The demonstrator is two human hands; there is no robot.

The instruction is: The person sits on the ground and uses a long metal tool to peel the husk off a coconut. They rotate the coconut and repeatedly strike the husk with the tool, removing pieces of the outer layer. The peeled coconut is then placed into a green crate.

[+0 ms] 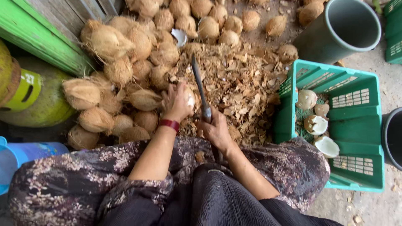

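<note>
Coconut point(188, 98): mostly hidden under left hand point(176, 102) cupped over it, above husk chips point(238, 88).
Right hand point(215, 129): fist clamped around knife point(200, 90) handle.
Green crate point(356, 125): 4 peeled coconut pieces point(316, 124).
Grey bucket point(343, 29): contents unseen.

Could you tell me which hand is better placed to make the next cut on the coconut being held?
Probably the right hand: it already grips the knife, whose blade lies beside the coconut. The left hand is wrapped over that coconut, steadying it.
</note>
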